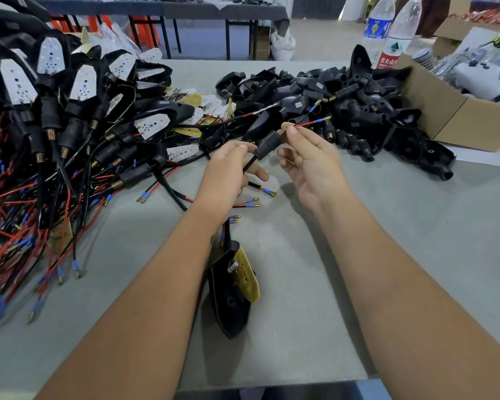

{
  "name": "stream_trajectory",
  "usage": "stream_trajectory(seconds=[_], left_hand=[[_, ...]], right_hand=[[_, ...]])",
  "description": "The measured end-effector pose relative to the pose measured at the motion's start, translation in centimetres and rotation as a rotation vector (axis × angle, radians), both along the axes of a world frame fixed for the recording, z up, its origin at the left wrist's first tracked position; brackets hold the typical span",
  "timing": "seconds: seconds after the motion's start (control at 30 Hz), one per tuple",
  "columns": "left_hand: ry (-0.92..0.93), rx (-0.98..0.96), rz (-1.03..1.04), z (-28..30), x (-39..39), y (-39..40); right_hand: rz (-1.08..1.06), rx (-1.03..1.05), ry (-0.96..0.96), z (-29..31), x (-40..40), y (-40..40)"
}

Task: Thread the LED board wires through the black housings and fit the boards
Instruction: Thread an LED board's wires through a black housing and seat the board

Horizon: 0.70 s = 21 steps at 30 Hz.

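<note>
Above the table's middle I hold a black rubber stem (267, 147) with a brass thread at its tip. My left hand (228, 174) grips the black sheathed cable just below the stem. My right hand (306, 160) pinches the brass end, and a red wire (309, 124) with a blue sleeve and gold pin sticks out past it. The cable runs down under my left wrist to a black housing (228, 301) lying near the front, with a yellow-backed LED board (247, 280) partly seated in it.
A heap of finished housings with white LED boards and red-black wires (55, 125) covers the left side. Loose boards (182, 153) lie beside it. Empty black housings (344, 102) pile at the back right, by a cardboard box (456, 119) and two water bottles (393, 33).
</note>
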<state>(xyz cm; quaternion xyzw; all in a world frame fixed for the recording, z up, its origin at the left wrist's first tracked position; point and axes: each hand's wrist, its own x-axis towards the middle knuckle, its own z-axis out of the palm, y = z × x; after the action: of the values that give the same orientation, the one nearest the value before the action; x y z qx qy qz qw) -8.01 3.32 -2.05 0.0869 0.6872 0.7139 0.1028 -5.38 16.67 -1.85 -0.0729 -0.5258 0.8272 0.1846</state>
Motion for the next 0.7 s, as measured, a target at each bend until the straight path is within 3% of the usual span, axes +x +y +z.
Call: stream_trajectory(seconds=[0.27, 0.7], left_hand=[[-0.013, -0.016, -0.032, 0.04, -0.02, 0.03], [-0.025, 0.028, 0.057, -0.18, -0.29, 0.12]], right_hand=[[0.058, 0.297, -0.042, -0.42, -0.03, -0.31], [0.019, 0.439, -0.124, -0.25, -0.01, -0.67]])
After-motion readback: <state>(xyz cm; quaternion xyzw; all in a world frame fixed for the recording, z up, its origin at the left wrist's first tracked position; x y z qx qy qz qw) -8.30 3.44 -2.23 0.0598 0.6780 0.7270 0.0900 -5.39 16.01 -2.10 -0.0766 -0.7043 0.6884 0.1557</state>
